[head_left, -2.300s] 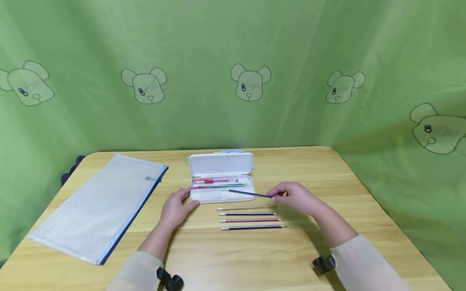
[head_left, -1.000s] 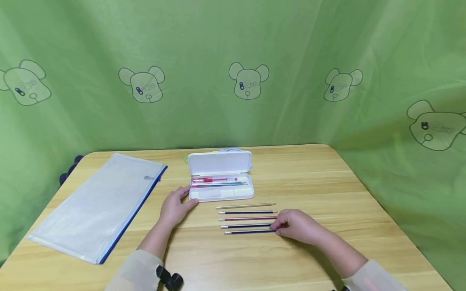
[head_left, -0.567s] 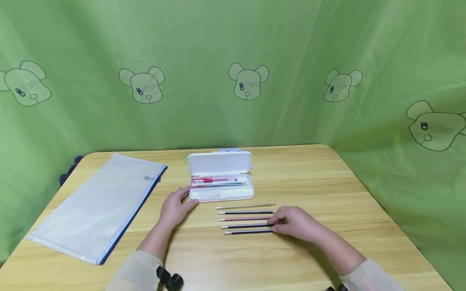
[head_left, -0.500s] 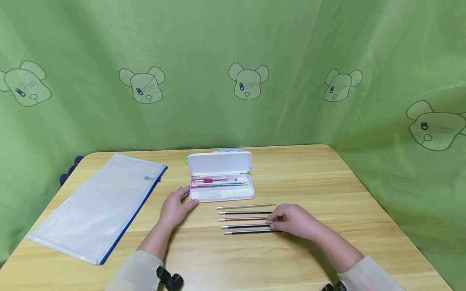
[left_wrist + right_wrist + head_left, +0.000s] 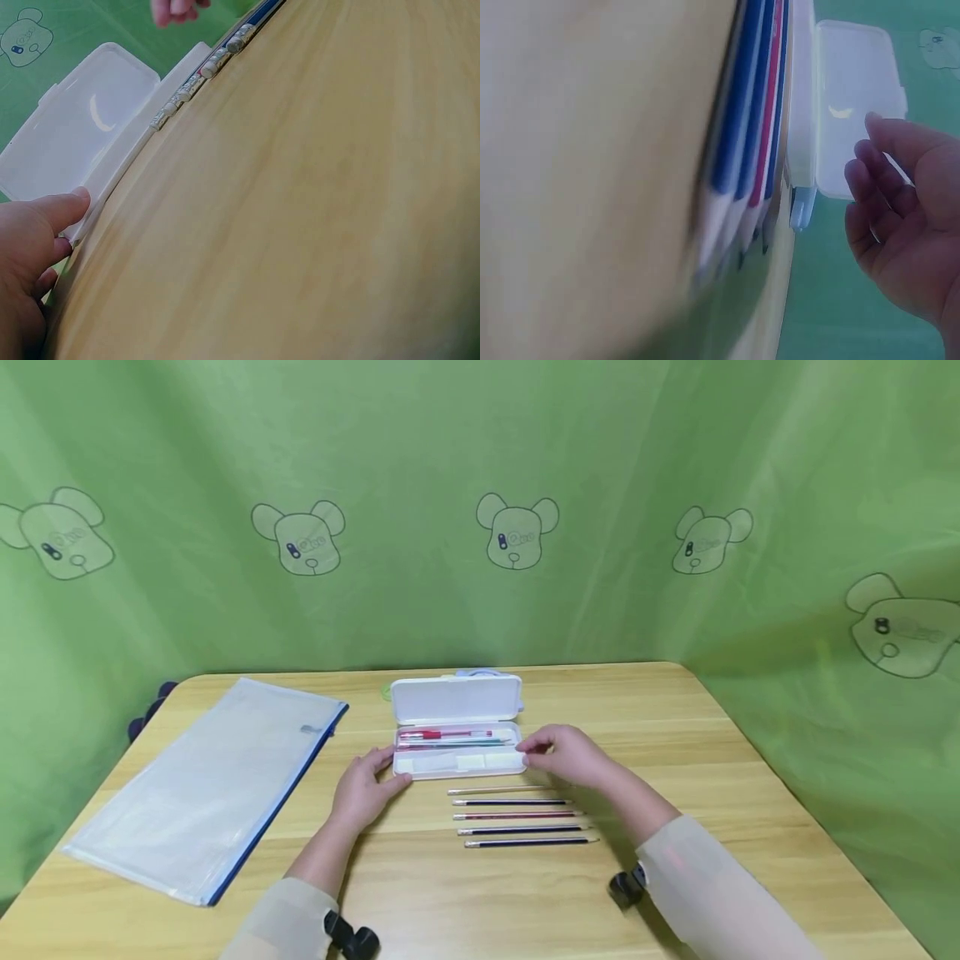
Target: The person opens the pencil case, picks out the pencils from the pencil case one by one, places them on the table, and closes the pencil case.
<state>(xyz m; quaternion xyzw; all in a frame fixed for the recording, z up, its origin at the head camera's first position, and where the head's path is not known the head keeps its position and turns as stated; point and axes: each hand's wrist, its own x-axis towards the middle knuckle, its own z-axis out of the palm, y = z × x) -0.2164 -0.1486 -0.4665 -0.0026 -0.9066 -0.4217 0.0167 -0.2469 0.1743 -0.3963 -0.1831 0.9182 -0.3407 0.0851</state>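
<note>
An open white pencil case stands near the back of the table, its lid tipped up. In it lie a red pen and a teal pencil, with white pieces in the front part. My left hand holds the case's left end, thumb at the front edge; the left wrist view shows that thumb on the rim. At the case's right end hovers my right hand, fingers loosely bent and holding nothing. Several pencils lie in a row before the case, eraser ends left and points right.
A translucent zip pouch with a blue zipper edge lies on the left of the wooden table. Behind the lid, a pale blue object peeks out. Green curtains surround the table's back and sides.
My right hand laid a dark pencil at the front of the row, let it go, then moved up and left to the case's right end. My left hand stayed on the case.
</note>
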